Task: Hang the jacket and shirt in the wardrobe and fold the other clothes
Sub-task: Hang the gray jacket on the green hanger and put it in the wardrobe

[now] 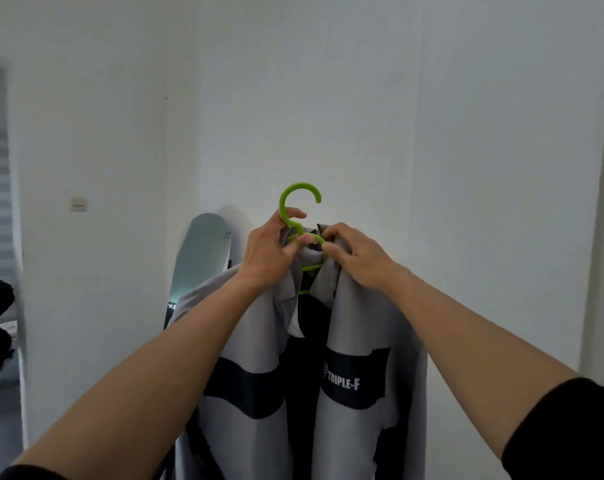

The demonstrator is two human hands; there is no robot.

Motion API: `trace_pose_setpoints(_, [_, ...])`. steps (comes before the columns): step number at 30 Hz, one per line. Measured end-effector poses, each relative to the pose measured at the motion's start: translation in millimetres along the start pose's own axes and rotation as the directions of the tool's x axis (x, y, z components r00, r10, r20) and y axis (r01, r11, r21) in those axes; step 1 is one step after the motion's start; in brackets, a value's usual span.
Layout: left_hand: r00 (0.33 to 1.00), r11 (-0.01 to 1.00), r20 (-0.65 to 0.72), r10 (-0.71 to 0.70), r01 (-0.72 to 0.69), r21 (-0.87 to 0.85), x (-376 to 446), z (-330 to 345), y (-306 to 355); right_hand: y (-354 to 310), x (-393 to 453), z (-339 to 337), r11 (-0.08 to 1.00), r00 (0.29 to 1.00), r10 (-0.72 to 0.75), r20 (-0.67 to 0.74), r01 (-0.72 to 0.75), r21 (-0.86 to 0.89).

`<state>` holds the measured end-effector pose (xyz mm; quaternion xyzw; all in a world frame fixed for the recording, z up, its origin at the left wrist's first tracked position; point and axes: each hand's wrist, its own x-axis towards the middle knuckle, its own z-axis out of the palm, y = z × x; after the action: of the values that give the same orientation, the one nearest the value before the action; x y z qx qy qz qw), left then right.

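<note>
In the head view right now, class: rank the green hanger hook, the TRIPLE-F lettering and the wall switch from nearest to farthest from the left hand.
1. green hanger hook: just above the left hand, which grips the hanger's neck.
2. TRIPLE-F lettering: lower right, on the jacket.
3. wall switch: far left, on the wall.

Both bare forearms reach up and forward, close together. The left hand (271,249) pinches with curled fingers. The right hand (354,252) grips likewise.
</note>
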<state>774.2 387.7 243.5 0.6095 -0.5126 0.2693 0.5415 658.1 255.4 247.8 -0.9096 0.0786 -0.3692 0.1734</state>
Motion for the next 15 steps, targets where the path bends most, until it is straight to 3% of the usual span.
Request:
trace_pose_setpoints(2, [0.998,0.998,-0.045,-0.054,0.056,0.029,3,0,-7,6,-6,-4,0.999,1.000,-0.031,0.006,0.030,0.011])
trace_pose_setpoints(5, [0.996,0.994,-0.033,-0.086,0.088,0.059,4,-3,-15,13,-10,-8,0.999,0.995,0.008,-0.098,-0.011,-0.035])
trace_pose_setpoints(9, [0.997,0.994,0.038,-0.068,0.065,0.087,2,-4,-18,16,-11,-7,0.966,0.982,0.068,-0.179,-0.109,-0.234])
trace_pose_setpoints(12, [0.988,0.988,-0.094,-0.124,0.132,0.079,4,-12,-14,21,-15,-12,0.911,0.961,0.148,-0.233,-0.224,-0.346])
trace_pose_setpoints(15, [0.924,0.943,-0.315,-0.216,0.281,0.178,10,-46,-16,42,-28,-25,0.837,0.904,0.285,-0.318,-0.396,-0.378])
